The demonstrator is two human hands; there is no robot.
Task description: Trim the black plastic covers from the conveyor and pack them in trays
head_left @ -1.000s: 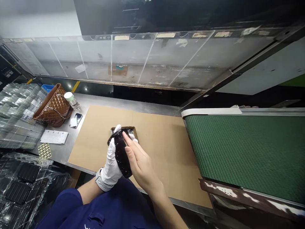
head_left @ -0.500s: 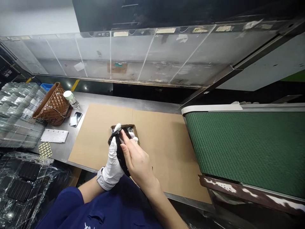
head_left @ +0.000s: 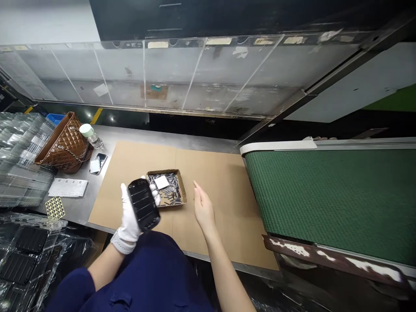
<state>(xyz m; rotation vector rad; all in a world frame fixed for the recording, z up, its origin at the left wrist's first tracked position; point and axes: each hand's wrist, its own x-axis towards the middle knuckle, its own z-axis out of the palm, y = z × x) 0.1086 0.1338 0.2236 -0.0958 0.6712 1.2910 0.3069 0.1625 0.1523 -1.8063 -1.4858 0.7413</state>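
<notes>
My left hand [head_left: 131, 216], in a white glove, holds a black plastic part [head_left: 144, 204] by its edges. The part is a rounded rectangle with ridges running across its face. My right hand [head_left: 204, 209] is bare and hovers over the cardboard sheet, apart from the part, with its fingers stretched out and nothing visible in them. Between the two hands sits a shallow cardboard box [head_left: 183, 195], holding many small dark and silvery pieces [head_left: 175, 187] and a white square [head_left: 161, 182].
A green conveyor belt [head_left: 325, 195] runs on the right. On the left are a brown quilted bag [head_left: 66, 145], a bottle [head_left: 92, 136], a phone [head_left: 98, 164], a sticker sheet [head_left: 55, 208] and clear trays [head_left: 22, 160]. More black parts [head_left: 31, 239] lie at lower left.
My right hand has come away from the black part and moved right. My left hand has shifted left with the part, turning its ridged face up. The box is now more visible.
</notes>
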